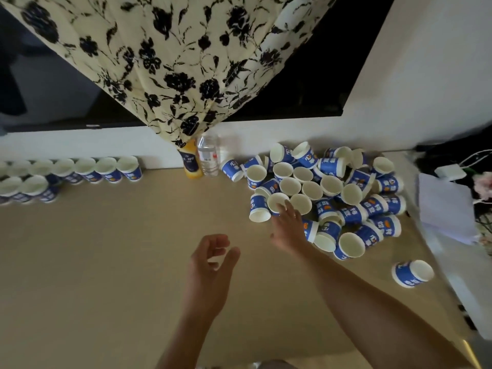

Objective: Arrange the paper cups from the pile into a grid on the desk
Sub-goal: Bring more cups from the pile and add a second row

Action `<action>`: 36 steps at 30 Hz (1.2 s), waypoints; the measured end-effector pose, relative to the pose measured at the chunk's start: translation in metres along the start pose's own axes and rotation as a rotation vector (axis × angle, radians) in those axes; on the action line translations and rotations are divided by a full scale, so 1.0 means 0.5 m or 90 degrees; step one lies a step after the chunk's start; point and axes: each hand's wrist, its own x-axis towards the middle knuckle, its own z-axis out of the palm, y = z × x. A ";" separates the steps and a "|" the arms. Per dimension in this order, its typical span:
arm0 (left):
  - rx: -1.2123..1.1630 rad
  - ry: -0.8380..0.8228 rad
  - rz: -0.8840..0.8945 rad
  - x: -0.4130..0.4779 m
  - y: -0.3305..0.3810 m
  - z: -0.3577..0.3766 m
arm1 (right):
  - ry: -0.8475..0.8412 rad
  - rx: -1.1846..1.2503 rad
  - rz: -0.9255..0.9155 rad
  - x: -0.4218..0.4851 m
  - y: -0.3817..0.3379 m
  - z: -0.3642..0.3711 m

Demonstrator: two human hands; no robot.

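A loose pile of blue-and-white printed paper cups (332, 187) sits on the beige desk (119, 249) toward its far right corner. Some stand upright with their white insides showing and others are tipped on their sides. The right hand (288, 227) reaches to the near left edge of that pile. Its fingers are stretched out with the tips on the rim of one upright paper cup (273, 199), and the thumb is spread away from it, so no grasp is visible. The left hand (210, 265) hovers over the middle of the desk, fingers loosely curled and thumb apart, holding nothing.

Along the desk's far edge toward the left corner, upright cups of the same kind (87, 170) stand touching in a row, with a shorter second row in front of them at the left edge. A single paper cup (412, 272) lies on its side near the right edge, apart from the pile. At the middle of the far edge, a bottle of orange drink with a dark blue label (192, 165) and a clear plastic water bottle (208, 158) stand side by side. They are just under the hem of a cream curtain with black flowers (173, 62).
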 end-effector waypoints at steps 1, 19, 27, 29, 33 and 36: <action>0.001 0.001 -0.001 0.000 0.002 0.005 | -0.009 -0.010 -0.008 0.003 0.005 0.004; 0.194 -0.081 0.031 0.035 -0.027 0.076 | 0.130 0.551 -0.205 -0.165 0.063 -0.080; 0.249 -0.173 0.064 0.030 -0.045 0.116 | -0.001 0.685 -0.233 -0.251 0.043 -0.163; 0.237 -0.162 0.066 0.025 -0.049 0.117 | -0.017 0.695 -0.236 -0.253 0.044 -0.168; 0.225 -0.130 0.022 0.017 -0.061 0.101 | 0.044 0.671 -0.155 -0.215 0.074 -0.118; 0.214 -0.097 -0.002 0.013 -0.078 0.085 | 0.112 0.361 -0.029 -0.152 0.114 -0.041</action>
